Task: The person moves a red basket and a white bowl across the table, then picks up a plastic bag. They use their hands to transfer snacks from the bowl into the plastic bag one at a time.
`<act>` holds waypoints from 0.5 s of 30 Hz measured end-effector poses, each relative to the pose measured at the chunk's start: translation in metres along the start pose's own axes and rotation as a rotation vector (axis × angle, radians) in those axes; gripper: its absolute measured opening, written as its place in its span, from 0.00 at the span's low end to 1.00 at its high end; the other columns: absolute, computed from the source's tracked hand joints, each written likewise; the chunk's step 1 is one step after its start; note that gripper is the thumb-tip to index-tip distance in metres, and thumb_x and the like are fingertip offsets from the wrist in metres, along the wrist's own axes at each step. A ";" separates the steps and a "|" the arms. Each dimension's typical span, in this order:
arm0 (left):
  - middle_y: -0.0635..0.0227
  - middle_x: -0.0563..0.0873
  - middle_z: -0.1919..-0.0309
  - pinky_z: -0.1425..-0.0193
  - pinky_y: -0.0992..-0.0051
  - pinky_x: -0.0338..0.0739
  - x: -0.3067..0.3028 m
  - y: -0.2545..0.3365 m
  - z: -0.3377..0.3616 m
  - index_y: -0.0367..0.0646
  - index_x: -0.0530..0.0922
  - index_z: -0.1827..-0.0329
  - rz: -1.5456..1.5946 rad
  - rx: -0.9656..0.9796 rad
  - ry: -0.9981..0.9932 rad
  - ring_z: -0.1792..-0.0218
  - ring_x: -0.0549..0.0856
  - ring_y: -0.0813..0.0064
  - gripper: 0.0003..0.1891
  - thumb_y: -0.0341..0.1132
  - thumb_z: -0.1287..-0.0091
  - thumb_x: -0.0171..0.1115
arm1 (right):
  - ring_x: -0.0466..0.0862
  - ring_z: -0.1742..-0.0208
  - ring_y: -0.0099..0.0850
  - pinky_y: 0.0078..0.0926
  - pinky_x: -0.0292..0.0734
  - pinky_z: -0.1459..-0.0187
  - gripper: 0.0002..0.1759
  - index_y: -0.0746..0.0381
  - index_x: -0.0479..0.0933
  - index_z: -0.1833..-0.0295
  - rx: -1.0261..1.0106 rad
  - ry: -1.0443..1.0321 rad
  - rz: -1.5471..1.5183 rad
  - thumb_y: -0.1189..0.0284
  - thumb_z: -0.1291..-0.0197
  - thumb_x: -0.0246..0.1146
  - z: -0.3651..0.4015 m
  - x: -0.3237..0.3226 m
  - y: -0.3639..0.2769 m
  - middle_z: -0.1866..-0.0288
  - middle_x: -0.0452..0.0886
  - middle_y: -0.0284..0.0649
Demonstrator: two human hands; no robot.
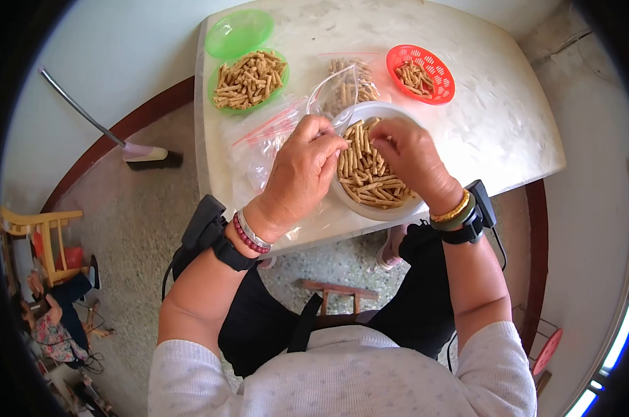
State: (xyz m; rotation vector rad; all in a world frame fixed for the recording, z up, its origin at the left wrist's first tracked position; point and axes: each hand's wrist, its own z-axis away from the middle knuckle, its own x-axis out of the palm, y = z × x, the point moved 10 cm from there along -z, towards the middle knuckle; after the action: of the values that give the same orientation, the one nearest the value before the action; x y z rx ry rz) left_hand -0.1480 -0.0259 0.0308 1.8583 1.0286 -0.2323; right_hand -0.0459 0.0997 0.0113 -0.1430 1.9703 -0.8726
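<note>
My left hand [302, 165] is closed in a pinch at the left rim of a white bowl [349, 203], on the edge of a clear plastic bag [334, 95]. Over the bowl's right side, my right hand [413, 154] has its fingers curled together; whatever they hold is hidden. Short tan sticks [370, 179] fill the bowl, which stands near the table's front edge. Just behind it lies a clear bag of similar sticks [356, 78].
A green basket [284, 89] piled with sticks stands back left, beside a green lid [239, 33]. A red basket [445, 94] holds several sticks. Flat zip bags [264, 135] lie on the table [495, 132]. A broom [147, 154] leans left; another person [64, 320] sits lower left.
</note>
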 end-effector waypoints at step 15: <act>0.59 0.78 0.57 0.58 0.70 0.80 0.010 -0.001 0.004 0.38 0.82 0.59 0.023 -0.008 -0.035 0.60 0.83 0.62 0.10 0.16 0.40 0.59 | 0.84 0.59 0.44 0.37 0.79 0.57 0.09 0.60 0.80 0.55 0.006 -0.422 0.296 0.71 0.41 0.66 0.028 0.068 -0.001 0.61 0.82 0.46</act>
State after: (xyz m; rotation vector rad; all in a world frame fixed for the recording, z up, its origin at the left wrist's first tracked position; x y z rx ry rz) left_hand -0.1415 -0.0236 0.0223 1.8519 0.9822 -0.2460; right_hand -0.0606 0.0549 -0.0454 -0.0268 1.5452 -0.5973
